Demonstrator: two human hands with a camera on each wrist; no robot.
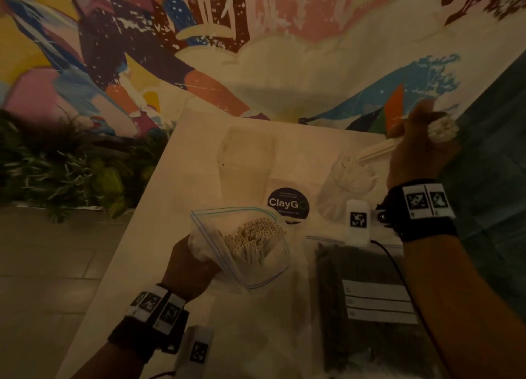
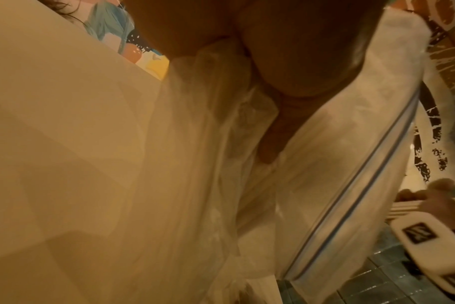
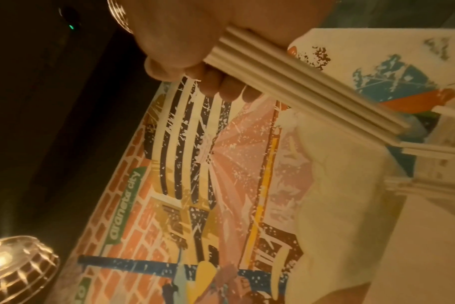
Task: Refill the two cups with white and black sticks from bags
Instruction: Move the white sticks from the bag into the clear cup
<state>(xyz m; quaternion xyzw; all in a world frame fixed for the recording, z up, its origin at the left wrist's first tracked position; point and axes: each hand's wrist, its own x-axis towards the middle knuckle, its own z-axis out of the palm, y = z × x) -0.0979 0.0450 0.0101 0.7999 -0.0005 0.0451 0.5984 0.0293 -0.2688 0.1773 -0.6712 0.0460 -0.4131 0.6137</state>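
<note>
At the far left of the head view, green plants [image 1: 57, 168] stood below a painted mural [image 1: 170, 51] that ran across the wall behind the white table [image 1: 148, 207]. The left hand [image 1: 189, 267] gripped the crumpled lower part of a clear zip bag [image 1: 253, 264], its fingers [image 2: 273, 131] curled into the plastic, and held the bag tilted with its mouth open toward the camera; a thick bunch of white sticks [image 1: 253, 239] stood packed inside it. Behind the bag, near the table's far edge, stood a clear cup [image 1: 246, 156] that looked empty, though the dim light made this hard to tell. Just right of the bag's mouth lay a round dark sticker [image 1: 287, 202] reading "ClayG". To the right of it, a second clear cup [image 1: 345, 185] held loose white sticks fanned out at its rim. Nearer the person, a flat bag of black sticks [image 1: 367, 307] lay on the table with a white label on it. At the far right, the right hand [image 1: 418, 148] was closed around a bundle of white sticks [image 3: 299, 86], held at a slant with the lower ends reaching the rim of the second cup and the upper ends poking out past the fist. Both wrists wore dark bands with printed markers.
</note>
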